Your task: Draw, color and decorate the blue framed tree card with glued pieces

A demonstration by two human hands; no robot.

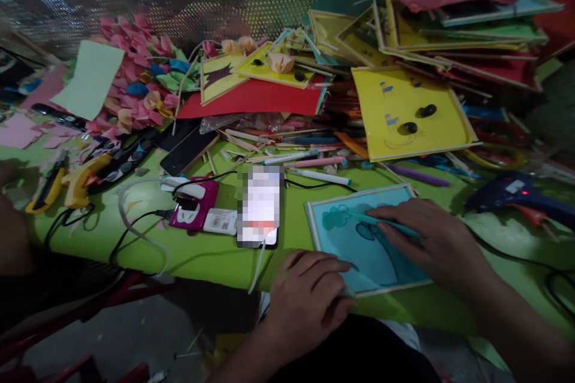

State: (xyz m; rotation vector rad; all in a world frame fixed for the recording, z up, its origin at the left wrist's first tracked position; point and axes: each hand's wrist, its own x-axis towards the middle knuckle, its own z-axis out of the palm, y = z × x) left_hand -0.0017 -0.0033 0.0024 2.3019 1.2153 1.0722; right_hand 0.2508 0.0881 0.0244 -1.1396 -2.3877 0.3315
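Observation:
On the near edge of the green table lies a framed blue sheet (332, 245) with thin wooden strips along its borders. A green scribbled patch and dark curved outlines mark it. My right hand (417, 233) pinches a teal marker pen (359, 216), its tip at the green patch. Curled around the sheet's lower left edge is my left hand (309, 293), closed on the frame; its thumb is mostly hidden. A lit phone (260, 206) with a white cable lies just left of the sheet.
A purple power strip (193, 209) with cables sits left of the phone. Dark blue glue gun (521, 197) at right. Behind are a yellow framed sheet (408, 111), stacked framed sheets (449, 18), pens and folded pink paper (135, 66). Another person's arm (18, 227) is at left.

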